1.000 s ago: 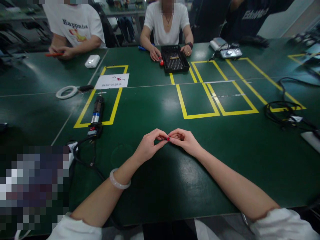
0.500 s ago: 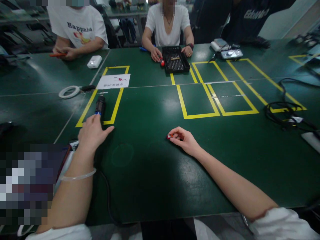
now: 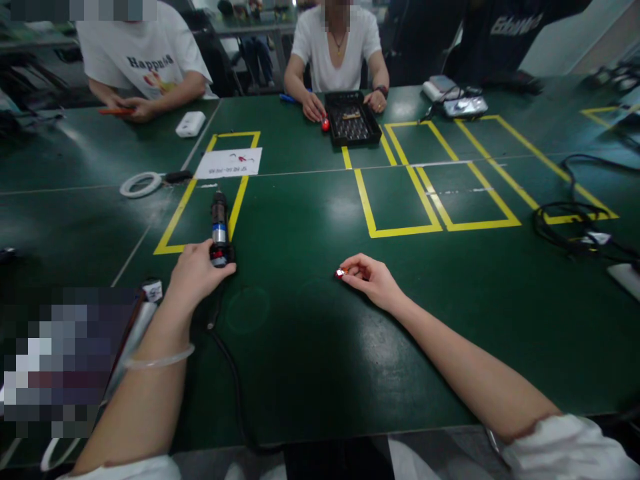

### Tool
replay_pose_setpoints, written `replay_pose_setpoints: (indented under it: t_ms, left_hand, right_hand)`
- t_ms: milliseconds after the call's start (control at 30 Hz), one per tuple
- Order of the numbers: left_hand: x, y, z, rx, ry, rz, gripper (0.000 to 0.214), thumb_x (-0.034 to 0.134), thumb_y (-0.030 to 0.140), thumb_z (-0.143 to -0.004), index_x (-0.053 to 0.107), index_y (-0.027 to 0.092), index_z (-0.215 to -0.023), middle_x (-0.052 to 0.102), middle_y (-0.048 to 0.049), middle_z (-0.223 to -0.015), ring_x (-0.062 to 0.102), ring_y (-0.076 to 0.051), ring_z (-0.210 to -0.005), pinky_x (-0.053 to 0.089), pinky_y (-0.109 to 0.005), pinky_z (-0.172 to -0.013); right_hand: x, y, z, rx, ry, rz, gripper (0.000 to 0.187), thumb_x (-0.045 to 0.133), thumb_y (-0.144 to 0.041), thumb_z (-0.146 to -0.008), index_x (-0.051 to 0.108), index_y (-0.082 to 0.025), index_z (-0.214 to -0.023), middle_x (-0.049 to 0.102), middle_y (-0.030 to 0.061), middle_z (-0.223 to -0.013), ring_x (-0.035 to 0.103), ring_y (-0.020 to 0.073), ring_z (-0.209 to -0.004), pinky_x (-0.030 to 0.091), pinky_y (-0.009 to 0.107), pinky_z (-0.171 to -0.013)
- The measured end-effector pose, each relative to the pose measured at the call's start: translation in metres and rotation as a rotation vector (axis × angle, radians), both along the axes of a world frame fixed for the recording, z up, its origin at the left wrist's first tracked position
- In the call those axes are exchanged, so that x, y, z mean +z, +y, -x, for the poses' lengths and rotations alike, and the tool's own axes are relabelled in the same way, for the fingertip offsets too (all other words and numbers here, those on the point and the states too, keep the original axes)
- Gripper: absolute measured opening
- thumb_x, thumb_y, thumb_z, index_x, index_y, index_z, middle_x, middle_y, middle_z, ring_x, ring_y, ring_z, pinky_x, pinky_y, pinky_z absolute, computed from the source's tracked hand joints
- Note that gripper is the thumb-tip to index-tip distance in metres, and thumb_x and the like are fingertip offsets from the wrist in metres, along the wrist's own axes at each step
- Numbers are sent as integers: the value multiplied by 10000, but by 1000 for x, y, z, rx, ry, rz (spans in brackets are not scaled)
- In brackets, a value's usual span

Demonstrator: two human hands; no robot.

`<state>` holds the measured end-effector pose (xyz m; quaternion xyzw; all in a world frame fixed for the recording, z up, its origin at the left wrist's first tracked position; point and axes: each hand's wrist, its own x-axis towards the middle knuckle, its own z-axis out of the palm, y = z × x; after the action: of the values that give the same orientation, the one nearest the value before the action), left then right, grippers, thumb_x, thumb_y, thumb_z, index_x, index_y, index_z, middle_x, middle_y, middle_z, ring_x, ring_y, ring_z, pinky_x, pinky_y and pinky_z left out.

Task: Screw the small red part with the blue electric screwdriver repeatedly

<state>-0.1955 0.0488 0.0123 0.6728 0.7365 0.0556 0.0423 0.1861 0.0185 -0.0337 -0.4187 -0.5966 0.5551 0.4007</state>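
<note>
My left hand (image 3: 196, 273) is closed round the cabled end of a black electric screwdriver (image 3: 219, 222) with a silver-blue band. The tool lies on the green table (image 3: 310, 347), its tip pointing away over a yellow taped rectangle. Its black cable (image 3: 231, 373) trails back toward me. My right hand (image 3: 370, 277) rests on the table near the middle, fingers pinched on a small red and silver part (image 3: 341, 272). A pale bangle sits on my left wrist.
Across the table a person's hands rest beside a black tray (image 3: 350, 120) and a red part. Another person at far left holds a red pen. A white coil (image 3: 140, 184), a paper sheet (image 3: 229, 163), a white box (image 3: 191, 123) and black cables (image 3: 570, 223) lie around.
My left hand left the red part, reached to the left and gripped the screwdriver, which has slid toward the table's middle. My right hand stays put with the part.
</note>
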Motion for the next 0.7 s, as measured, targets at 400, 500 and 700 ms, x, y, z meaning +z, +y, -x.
replay_pose_setpoints:
  t_ms: [400,500,700]
  left_hand:
    - [1,-27,-149,-306,-185,-4,722,652,467,-759,439,163,-1377,504,-149,-1271,526,-324,-1139,461,-437,-966]
    - [-3,-29,-174,-386,-234,-19,717,673,440,-751,435,178,-1374,511,-142,-1266,521,-320,-1142,462,-424,-957]
    - [-7,-36,-201,-439,-239,-35,705,643,420,-782,409,148,-1389,512,-145,-1271,511,-301,-1144,477,-409,-938]
  right_hand:
    - [1,2,-3,-113,-121,-209,168,695,-292,-826,649,-185,-947,631,28,-856,574,122,-683,450,253,-579]
    - [-2,4,-5,-133,-172,-263,145,680,-260,-840,643,-184,-958,626,27,-854,570,125,-674,453,260,-585]
    - [-2,4,-6,-150,-341,-386,108,653,-172,-849,620,-180,-951,580,16,-826,554,129,-678,454,261,-619]
